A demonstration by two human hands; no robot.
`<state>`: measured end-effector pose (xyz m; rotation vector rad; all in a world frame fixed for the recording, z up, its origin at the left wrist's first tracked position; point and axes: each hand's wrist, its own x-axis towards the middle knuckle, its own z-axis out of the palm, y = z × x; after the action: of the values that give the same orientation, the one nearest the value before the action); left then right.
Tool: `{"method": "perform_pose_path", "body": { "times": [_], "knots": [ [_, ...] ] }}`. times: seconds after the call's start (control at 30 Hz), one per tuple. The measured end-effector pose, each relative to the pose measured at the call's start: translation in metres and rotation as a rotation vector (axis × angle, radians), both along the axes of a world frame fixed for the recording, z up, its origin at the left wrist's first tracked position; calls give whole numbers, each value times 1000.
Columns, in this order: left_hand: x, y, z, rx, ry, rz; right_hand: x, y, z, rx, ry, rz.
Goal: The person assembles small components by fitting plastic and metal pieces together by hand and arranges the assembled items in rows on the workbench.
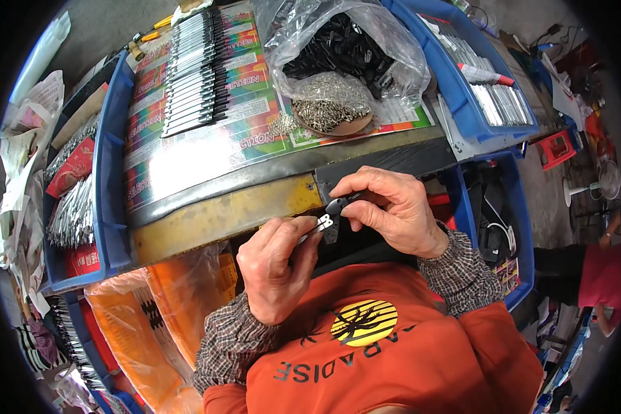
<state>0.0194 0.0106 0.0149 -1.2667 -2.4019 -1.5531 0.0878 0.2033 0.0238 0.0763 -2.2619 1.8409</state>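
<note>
My left hand (279, 265) pinches a small flat silver metal piece (324, 222) with holes at its end, just in front of the table edge. My right hand (393, 210) grips a small black piece (337, 206) between thumb and forefinger. The two pieces meet or nearly meet at their ends; whether they are joined I cannot tell. Beyond my hands, a row of slim silver strips with black ends (190, 72) lies side by side on the table. Small metal pins (328, 114) are heaped on a round brown board at the table's middle.
A clear plastic bag (283, 62) holds many black parts. Blue bins with silver strips stand at left (114, 172) and far right (455, 69). An orange plastic-lined basket (172, 297) is below the left table edge. Another person in pink (604, 276) is at far right.
</note>
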Motion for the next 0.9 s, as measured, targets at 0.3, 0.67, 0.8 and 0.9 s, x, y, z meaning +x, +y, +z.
{"method": "perform_pose_path", "body": {
  "times": [0.3, 0.67, 0.8, 0.9],
  "knots": [
    [1, 2, -4, 30, 52, -23, 4, -1, -3, -3, -64, 37],
    [2, 2, -12, 26, 66, -46, -1, 6, -15, -97, -138, 176],
    [6, 1, -17, 15, 66, -67, -3, 10, -13, -94, -176, 265],
    [7, 1, -22, 31, 76, -75, -3, 9, -20, -85, -145, 301]
  ]
}}
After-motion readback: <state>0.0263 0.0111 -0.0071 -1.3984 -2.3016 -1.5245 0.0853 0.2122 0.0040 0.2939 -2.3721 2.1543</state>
